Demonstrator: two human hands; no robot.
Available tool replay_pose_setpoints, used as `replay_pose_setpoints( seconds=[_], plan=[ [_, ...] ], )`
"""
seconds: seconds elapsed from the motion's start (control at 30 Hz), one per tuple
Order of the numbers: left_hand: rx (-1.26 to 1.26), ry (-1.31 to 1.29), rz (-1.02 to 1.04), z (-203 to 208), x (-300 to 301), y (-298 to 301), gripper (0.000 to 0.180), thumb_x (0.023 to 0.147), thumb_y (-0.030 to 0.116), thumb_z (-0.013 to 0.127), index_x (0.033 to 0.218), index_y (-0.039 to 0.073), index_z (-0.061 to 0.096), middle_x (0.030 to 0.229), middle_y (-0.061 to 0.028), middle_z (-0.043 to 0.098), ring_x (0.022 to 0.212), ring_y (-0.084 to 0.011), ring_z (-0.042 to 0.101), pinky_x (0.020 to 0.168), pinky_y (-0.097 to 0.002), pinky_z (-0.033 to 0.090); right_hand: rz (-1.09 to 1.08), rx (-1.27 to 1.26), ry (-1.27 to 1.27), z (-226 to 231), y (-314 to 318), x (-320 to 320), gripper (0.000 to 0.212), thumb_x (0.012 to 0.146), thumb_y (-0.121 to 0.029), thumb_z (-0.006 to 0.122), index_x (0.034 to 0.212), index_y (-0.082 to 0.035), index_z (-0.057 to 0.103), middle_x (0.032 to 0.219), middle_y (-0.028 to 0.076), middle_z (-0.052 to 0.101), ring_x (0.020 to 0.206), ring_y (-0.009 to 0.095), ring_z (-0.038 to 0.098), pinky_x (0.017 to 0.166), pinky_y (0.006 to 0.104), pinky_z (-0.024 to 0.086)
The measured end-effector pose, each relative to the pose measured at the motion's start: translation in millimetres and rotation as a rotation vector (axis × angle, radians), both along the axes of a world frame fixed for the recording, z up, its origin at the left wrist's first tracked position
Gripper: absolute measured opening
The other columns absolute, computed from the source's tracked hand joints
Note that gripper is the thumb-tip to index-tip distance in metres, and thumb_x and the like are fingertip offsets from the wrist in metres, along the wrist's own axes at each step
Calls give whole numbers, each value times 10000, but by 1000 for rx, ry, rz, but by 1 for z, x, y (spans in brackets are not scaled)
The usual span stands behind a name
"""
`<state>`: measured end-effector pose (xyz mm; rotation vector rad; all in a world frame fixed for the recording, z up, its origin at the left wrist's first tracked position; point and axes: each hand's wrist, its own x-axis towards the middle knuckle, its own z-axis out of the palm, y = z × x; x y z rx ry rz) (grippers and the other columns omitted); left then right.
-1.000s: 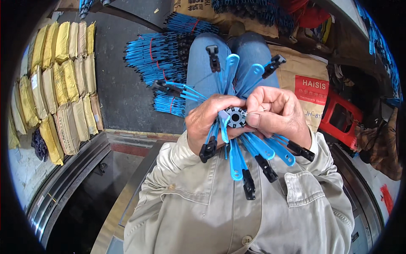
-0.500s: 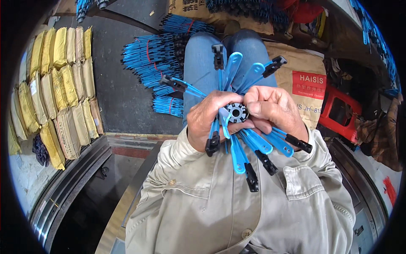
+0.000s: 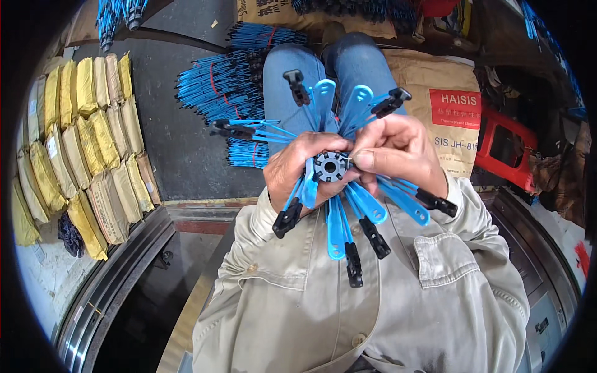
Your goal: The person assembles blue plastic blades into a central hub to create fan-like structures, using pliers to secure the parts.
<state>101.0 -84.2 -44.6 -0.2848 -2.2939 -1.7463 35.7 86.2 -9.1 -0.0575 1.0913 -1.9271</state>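
Note:
Over my lap my left hand (image 3: pixel 281 173) is closed around a round hub (image 3: pixel 323 176), dark grey with a notched rim and a hole in its middle. Flat bright-blue plastic arms (image 3: pixel 323 102) and thin blue rods fan out from the hub on all sides, several tipped with black clips (image 3: pixel 374 239). Against the hub's right side, my right hand (image 3: pixel 403 152) has its thumb and forefinger pinched together. A tiny pale sliver shows at those fingertips, too small to name. The fingers of my left hand behind the hub are partly hidden.
Bundles of blue rods with black ends (image 3: pixel 217 87) lie on the dark surface beyond my left knee. Yellow and tan wrapped packets (image 3: pixel 93 143) are stacked at far left. To the right are a brown paper sack (image 3: pixel 423 78) and a red plastic frame (image 3: pixel 505 149).
The hub and its blue arms have shifted slightly left with my left hand, and the hub's face now shows more fully. My right fingers stay pinched at its right edge.

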Motion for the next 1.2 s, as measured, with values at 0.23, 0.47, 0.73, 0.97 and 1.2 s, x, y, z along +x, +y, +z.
replay_pose_setpoints(
  seconds=[0.23, 0.47, 0.73, 0.97, 1.2],
  plan=[
    [17, 0, -4, 0, 0, 2, 385, 621, 49, 768, 961, 25, 588, 851, -118, 648, 757, -231, 655, 649, -295, 519, -104, 55, 309, 1, 3, 6, 63, 780, -25, 655, 752, 13, 614, 651, 47, 604, 555, 90, 587, 507, 206, 462],
    [25, -7, 22, 2, 0, 5, 356, 608, 19, 747, 922, 16, 579, 821, -118, 645, 725, -232, 655, 632, -300, 521, -109, 120, 553, 4, 5, 1, 76, 776, -37, 672, 773, 31, 636, 659, 52, 624, 591, 96, 592, 542, 209, 462],
    [-17, 108, 5, 5, -4, -1, 286, 607, 29, 744, 844, 25, 584, 735, -93, 634, 655, -213, 643, 578, -281, 506, 99, -48, 394, 3, 13, -14, 240, 867, -189, 601, 866, 46, 650, 733, 117, 648, 687, 152, 625, 622, 244, 481],
    [92, 31, 81, 12, -17, -9, 214, 664, 51, 737, 819, 19, 593, 694, -82, 616, 609, -172, 614, 556, -261, 485, -50, -153, 723, 0, 1, -24, 357, 927, -271, 493, 910, 61, 624, 794, 136, 643, 745, 176, 626, 671, 273, 498],
    [271, -121, 137, 21, -20, -28, 208, 694, 68, 743, 850, 7, 620, 736, -55, 616, 651, -90, 579, 596, -226, 466, -530, 483, 1475, 6, -5, -164, 295, 961, -194, 423, 962, 39, 605, 926, 92, 635, 823, 123, 590, 736, 233, 466]
  ],
)
